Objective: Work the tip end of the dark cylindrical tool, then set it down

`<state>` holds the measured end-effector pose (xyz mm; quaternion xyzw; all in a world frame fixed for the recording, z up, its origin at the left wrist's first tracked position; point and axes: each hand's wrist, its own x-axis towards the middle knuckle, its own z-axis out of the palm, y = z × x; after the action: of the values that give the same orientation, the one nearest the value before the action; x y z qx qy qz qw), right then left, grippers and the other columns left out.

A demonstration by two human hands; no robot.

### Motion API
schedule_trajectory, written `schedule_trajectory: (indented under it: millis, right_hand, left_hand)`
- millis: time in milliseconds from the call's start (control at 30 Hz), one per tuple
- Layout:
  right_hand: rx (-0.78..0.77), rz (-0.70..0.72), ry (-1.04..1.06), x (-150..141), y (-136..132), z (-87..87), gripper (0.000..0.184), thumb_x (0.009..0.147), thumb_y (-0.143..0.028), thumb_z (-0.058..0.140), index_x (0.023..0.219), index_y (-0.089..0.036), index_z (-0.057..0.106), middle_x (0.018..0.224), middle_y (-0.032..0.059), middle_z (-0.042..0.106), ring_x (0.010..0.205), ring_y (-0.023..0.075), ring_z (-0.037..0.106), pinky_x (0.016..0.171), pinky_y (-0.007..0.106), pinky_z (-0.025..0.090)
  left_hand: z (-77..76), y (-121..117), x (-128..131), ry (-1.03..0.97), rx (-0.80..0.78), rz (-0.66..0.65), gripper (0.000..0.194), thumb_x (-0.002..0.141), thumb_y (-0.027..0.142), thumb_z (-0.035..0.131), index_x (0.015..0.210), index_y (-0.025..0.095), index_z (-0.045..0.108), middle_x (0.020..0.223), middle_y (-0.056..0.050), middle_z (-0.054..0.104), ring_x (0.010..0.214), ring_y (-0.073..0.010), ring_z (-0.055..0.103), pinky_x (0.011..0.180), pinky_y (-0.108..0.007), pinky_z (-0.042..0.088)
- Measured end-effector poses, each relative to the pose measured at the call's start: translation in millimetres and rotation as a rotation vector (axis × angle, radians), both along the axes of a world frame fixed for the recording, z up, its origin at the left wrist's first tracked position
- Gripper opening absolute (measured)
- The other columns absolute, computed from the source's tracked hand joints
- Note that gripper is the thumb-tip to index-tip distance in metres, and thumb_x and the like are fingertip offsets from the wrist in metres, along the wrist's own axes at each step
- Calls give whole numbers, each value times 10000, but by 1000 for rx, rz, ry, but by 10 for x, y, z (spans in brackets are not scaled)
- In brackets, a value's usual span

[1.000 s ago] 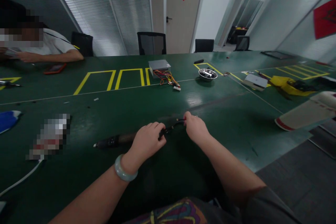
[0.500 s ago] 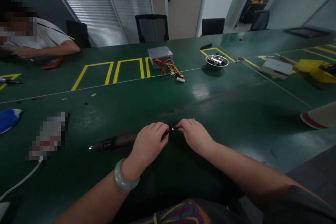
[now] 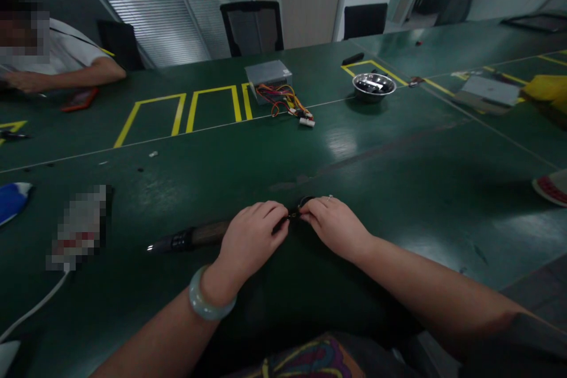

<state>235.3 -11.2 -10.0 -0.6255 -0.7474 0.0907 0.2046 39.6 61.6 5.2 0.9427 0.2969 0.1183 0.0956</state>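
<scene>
A long, slim object (image 3: pixel 208 235) with a brown body, a black collar and a shiny tip lies on the green table, pointing left. My left hand (image 3: pixel 252 239) covers its right end, fingers closed in a pinch on a dark piece there. Close beside it, my right hand (image 3: pixel 334 224) pinches a thin dark piece. A tiny gold-coloured part (image 3: pixel 293 214) shows in the narrow gap between my fingertips. Behind my right fingers a black curved loop (image 3: pixel 305 201) shows in part. Whether these pieces join the long object is hidden by my hands.
Ahead stand a grey power supply (image 3: pixel 269 74) with coloured wires and a steel bowl (image 3: pixel 374 90). A phone-like slab (image 3: pixel 82 221) with a white cable (image 3: pixel 33 310) lies left. At the far left a person (image 3: pixel 71 65) sits with an arm on the table. A pale, red-rimmed object (image 3: pixel 551 189) stands right.
My view has tilted down slightly. My fingertips have come a little closer together, and more of the black loop shows behind my right hand.
</scene>
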Motion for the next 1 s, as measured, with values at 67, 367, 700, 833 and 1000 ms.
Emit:
schedule_trajectory:
  millis: [67,367,700,833,1000]
  right_hand:
    - [7,22,-10,-10,-7,12,84,914,-190,571,970,-175,632,964,45,681,894,187,619,838,337,442]
    - [74,64,-55,-25,-24,6,115,937,-197,530,978,-172,635,953,52,681,883,189,612,837,345,436]
    - [95,92,-93,-73,-3,-45,113,950,-193,500,962,-175,611,914,49,656,852,182,585,818,336,421]
    - [106,89,-107,-89,11,-73,106,947,-175,494,961,-170,600,901,48,644,862,189,572,830,341,411]
    - [104,90,-107,-98,33,-83,119,944,-157,492,999,-170,597,932,49,640,878,190,562,830,339,411]
  left_hand:
    - [-2,2,-1,0,-3,-7,146,903,262,538,1026,227,608,1051,-28,648,943,-200,594,806,-349,473]
    - [-30,13,-5,-13,13,-27,136,900,247,545,1009,219,623,1060,-29,651,965,-200,595,832,-358,479]
    - [-35,12,1,10,31,-36,146,904,242,543,1023,215,623,1051,-27,660,956,-203,600,830,-366,484]
    - [-43,10,8,9,29,-35,144,905,234,537,1021,216,622,1045,-29,662,957,-203,598,835,-364,481]
    - [-26,7,19,8,32,-28,147,895,221,543,1020,216,620,1014,-33,664,942,-203,602,832,-362,483]
